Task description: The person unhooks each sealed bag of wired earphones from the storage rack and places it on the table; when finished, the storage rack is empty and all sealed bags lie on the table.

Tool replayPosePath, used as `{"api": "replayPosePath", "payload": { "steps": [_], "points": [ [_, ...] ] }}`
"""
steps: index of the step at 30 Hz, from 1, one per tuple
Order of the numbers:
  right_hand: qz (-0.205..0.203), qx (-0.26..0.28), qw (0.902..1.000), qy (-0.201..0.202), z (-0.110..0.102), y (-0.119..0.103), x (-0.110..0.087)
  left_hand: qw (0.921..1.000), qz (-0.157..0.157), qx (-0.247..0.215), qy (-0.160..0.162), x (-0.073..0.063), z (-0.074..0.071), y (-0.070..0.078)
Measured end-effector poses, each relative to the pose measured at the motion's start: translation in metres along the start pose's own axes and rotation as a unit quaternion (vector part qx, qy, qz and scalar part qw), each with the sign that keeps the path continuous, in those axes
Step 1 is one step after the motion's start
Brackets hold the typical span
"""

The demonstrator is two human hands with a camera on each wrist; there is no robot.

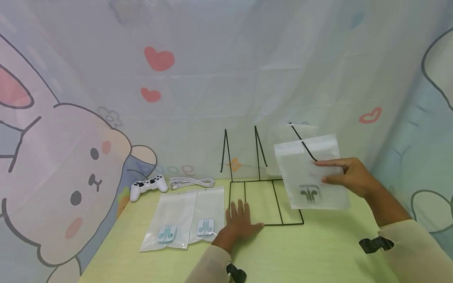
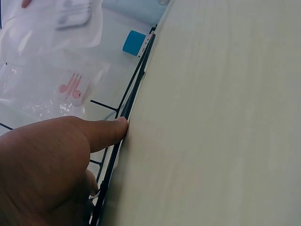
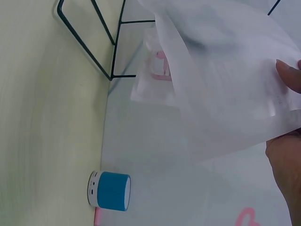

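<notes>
I'm holding a translucent bag [image 1: 301, 173] up in the air over the R part of a black wire rack [image 1: 277, 202], tilted a bit, w/ a dark-looking earphone set [image 1: 310, 195] showing thru near its bottom edge. My R fingers [image 1: 332, 162] are pinching it by its R side, thumb & index. The rack's R hook [image 1: 296, 132] is running slantwise across the bag's upper half, its tip ending right by my index; can't tell if the bag's threaded on it. A 2nd bag [image 2: 42, 89] is hanging just behind, pink earphones [image 2: 71, 88] showing in the L wrist cam.

My L fingers [image 1: 240, 210] are spreading out over the L part of the rack's base, thumb sticking out sideways & touching the front bar [image 1: 283, 225]. The mid hook [image 1: 257, 157] & L hook [image 1: 229, 157] are standing up at the back.

L of the rack, two more bags [image 1: 210, 204] are lying flat on the yellow-green surface [image 1: 318, 251], edges meeting or overlapping, each w/ a teal-marked earphone case [image 1: 205, 227] at its near end. Behind them a white game controller [image 1: 148, 186] & coiled white cable [image 1: 191, 182] are sitting side by side. A blue-&-white cylinder [image 3: 113, 190] is standing beyond the rack's R end. A cartoon bunny cloth [image 1: 247, 59] is covering the back.
</notes>
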State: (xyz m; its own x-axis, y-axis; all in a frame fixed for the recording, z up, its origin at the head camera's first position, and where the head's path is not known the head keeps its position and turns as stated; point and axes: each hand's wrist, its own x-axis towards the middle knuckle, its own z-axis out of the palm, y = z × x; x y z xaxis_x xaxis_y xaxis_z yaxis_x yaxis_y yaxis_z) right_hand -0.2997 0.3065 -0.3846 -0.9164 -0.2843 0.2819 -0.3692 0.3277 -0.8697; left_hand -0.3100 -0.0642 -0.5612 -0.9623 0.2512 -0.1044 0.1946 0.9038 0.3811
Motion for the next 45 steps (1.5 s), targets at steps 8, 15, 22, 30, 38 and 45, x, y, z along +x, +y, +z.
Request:
{"api": "replayPosePath", "payload": {
  "steps": [8,15,22,30,38,45],
  "points": [
    [-0.024,-0.008,0.9996,-0.012,-0.003,-0.001,-0.009,1.0000,0.001,-0.003,0.000,0.000,0.001,-0.001],
    [-0.024,0.011,0.9993,-0.025,-0.005,-0.002,-0.016,1.0000,0.003,-0.003,-0.001,0.002,0.003,-0.002],
    [-0.035,-0.014,0.9991,-0.021,-0.007,-0.002,-0.025,1.0000,0.002,-0.002,-0.001,0.000,0.002,-0.002],
    [-0.046,-0.049,0.9976,-0.015,-0.009,-0.001,-0.033,0.9999,0.000,-0.013,-0.007,-0.004,-0.003,0.002],
    [-0.046,-0.066,0.9967,0.013,-0.011,-0.003,-0.043,0.9999,0.004,-0.009,-0.011,-0.012,-0.013,0.008],
    [-0.065,-0.065,0.9957,0.000,-0.011,-0.002,-0.049,0.9999,0.000,-0.007,-0.013,-0.012,-0.013,0.008]
  ]
}}
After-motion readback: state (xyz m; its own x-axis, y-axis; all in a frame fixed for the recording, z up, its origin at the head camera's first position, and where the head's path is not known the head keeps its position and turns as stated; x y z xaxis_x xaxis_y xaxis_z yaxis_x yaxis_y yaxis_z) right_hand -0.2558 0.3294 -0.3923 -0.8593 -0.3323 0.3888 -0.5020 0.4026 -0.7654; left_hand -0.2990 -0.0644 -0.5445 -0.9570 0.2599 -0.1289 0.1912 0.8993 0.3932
